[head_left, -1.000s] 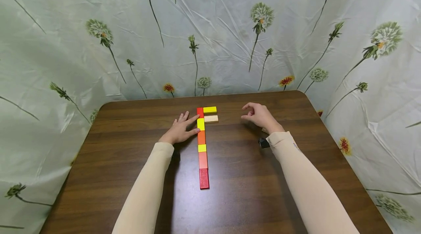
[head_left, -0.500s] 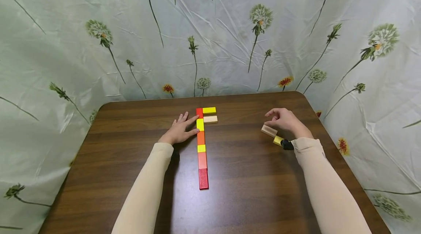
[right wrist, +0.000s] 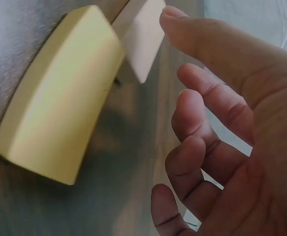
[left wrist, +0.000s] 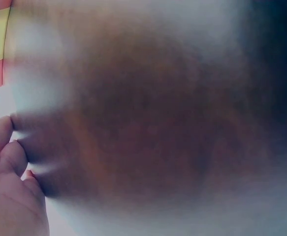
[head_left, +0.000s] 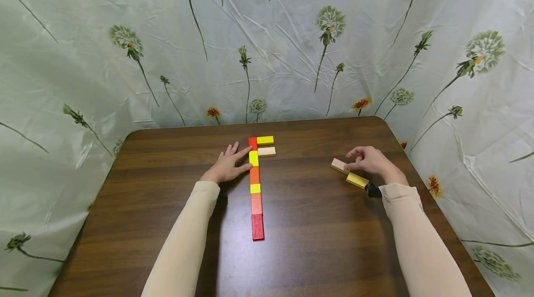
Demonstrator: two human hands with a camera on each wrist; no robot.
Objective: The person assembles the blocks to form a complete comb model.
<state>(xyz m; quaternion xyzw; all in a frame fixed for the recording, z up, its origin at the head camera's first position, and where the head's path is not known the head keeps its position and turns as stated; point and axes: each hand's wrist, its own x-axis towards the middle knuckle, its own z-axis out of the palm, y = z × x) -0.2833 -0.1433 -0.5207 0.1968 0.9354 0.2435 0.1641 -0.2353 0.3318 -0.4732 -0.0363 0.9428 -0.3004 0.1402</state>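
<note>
My left hand [head_left: 227,166], fingers spread, touches the upper part of a row of wooden blocks with its index fingertip and thumb. From far to near the row has a red block [head_left: 252,142], a yellow block [head_left: 253,159], an orange block [head_left: 254,175], a small yellow block [head_left: 255,188], a salmon block [head_left: 256,204] and a dark red block [head_left: 257,227]. On the right, my right hand [head_left: 370,161] hovers beside a plain wooden block [head_left: 338,165], thumb tip close to its end. A loose yellow block [right wrist: 59,98] lies just nearer me. In the right wrist view the fingers are loosely bent around nothing.
Right of the row's far end, another yellow block [head_left: 265,140] and a ridged plain block [head_left: 267,151] lie sideways. All rest on a dark wooden table [head_left: 300,241]. A dandelion-print curtain [head_left: 283,47] hangs behind its far edge.
My right hand has moved right and slightly nearer me, uncovering the plain wooden block and the loose yellow block beneath it. The left hand stays on the row.
</note>
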